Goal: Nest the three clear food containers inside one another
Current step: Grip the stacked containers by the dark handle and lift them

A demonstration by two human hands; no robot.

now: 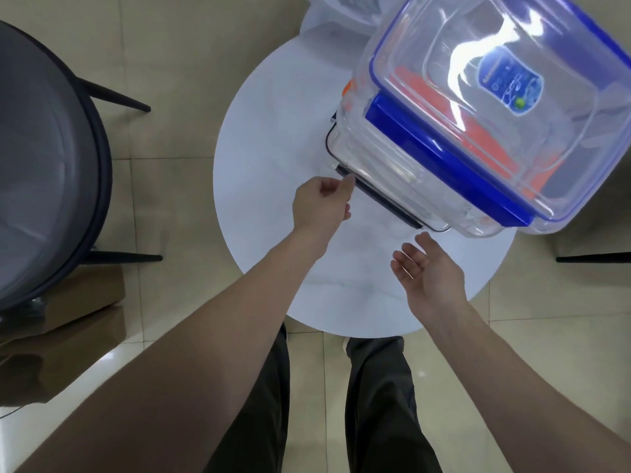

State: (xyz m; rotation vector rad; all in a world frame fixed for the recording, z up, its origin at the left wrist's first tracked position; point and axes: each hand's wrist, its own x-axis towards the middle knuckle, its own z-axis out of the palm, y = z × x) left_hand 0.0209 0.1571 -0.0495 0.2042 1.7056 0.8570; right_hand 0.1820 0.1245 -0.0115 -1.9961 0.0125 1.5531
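Three clear lidded food containers stand stacked on the round white table (273, 131). The top one has a blue-trimmed lid (444, 158) with a blue label. An orange-trimmed container (351, 97) shows under and through it. The bottom container has a black clip (379, 199) along its near edge. My left hand (322, 203) touches the left end of that black clip with thumb and fingertips; whether it grips the clip is unclear. My right hand (426, 268) hovers palm up, fingers spread, just below the stack's near right corner, holding nothing.
A dark round chair (51, 158) stands to the left of the table on the tiled floor. A cardboard box (68, 312) lies under it. Another chair leg (594, 257) shows at the right. My legs stand against the table's near edge.
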